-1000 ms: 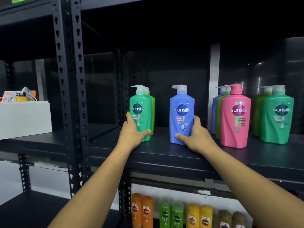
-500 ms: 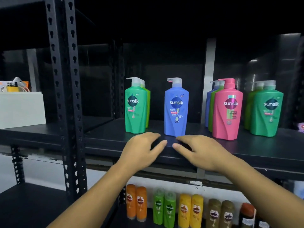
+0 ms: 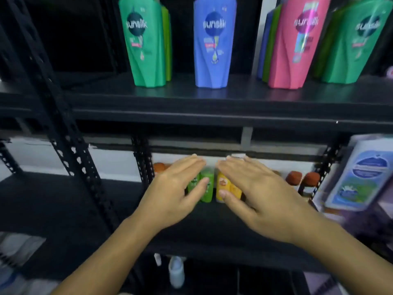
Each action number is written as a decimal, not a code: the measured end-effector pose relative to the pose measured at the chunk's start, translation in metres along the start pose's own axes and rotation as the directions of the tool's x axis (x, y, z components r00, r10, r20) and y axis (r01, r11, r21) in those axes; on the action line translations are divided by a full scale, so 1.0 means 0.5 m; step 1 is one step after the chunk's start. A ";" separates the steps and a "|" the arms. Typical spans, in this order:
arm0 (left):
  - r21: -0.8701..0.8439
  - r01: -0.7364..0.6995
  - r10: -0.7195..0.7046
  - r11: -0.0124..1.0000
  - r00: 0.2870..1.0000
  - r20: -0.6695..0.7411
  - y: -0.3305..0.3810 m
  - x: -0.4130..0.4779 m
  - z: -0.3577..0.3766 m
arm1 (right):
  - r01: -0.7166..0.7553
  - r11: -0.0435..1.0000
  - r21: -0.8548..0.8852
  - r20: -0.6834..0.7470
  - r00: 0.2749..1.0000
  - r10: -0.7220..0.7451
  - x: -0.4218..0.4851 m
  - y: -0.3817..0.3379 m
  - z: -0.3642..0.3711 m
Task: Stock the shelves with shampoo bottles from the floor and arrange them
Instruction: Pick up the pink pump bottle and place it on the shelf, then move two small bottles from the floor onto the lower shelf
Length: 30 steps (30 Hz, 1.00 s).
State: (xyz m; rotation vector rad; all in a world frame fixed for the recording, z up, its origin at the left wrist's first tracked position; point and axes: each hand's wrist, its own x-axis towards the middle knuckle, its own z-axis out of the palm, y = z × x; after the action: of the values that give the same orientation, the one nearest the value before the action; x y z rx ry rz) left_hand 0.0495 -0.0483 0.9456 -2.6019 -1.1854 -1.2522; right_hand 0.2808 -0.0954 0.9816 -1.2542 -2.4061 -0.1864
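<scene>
**Left fingers**: straight, loosely together, palm down, holding nothing.

**Right fingers**: likewise flat and empty. The tips are near the left ones but apart.

**Left hand**, **right hand**: both hover in front of the lower shelf. They partly cover the small green bottles and small yellow bottles standing there. No contact with these is visible.

**Upper shelf**: the front row, from the person's left, is a green bottle, a blue bottle, a pink bottle and a second green bottle. Gaps separate them, and more bottles stand behind the first green and the pink.

**Orientation:** all four stand upright, long axis vertical, bases flat on the shelf, labels facing the person. The frame edge cuts off their tops, so which way the pumps point cannot be told.

**Pale bottle**: low down, below the lower shelf, and blurred. It seems to stand cap upward and is probably part of the floor stock.

**Step in hand (judged):** between bottles. The placed ones stand in order and both hands are free for the next pick-up.

**Next move (judged):**
- Reach down past the lower shelf.
- Curl the fingers round the body of a floor bottle.
- Lift it upright without brushing the small bottles.
- Set it label outward in a gap of the upper row, or behind a front bottle.
</scene>
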 end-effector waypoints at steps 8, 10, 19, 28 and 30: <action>0.051 0.498 -0.438 0.866 0.705 0.558 -0.053 -0.363 0.205 | -0.319 0.927 0.195 0.488 0.852 0.190 -0.226 -0.065 0.360; 0.092 0.608 -0.513 0.788 0.567 0.645 -0.063 -0.450 0.239 | -0.388 0.899 0.203 0.628 0.756 0.185 -0.278 -0.084 0.439; 0.272 0.727 -0.619 0.630 0.259 0.741 -0.113 -0.650 0.287 | -0.457 0.882 0.116 0.870 0.475 0.132 -0.378 -0.140 0.626; 0.294 0.728 -0.607 0.619 0.206 0.768 -0.188 -0.686 0.283 | -0.521 0.845 0.120 0.884 0.443 0.148 -0.310 -0.204 0.716; 0.287 0.725 -0.598 0.627 0.211 0.774 -0.207 -0.691 0.281 | -0.539 0.836 0.101 0.888 0.428 0.169 -0.295 -0.212 0.733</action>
State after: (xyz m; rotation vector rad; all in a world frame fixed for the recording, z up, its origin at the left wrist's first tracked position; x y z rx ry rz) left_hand -0.0587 -0.1456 0.5868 -2.8844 -2.7002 0.1858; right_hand 0.1588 -0.1566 0.5958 -1.9196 -2.5476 1.3030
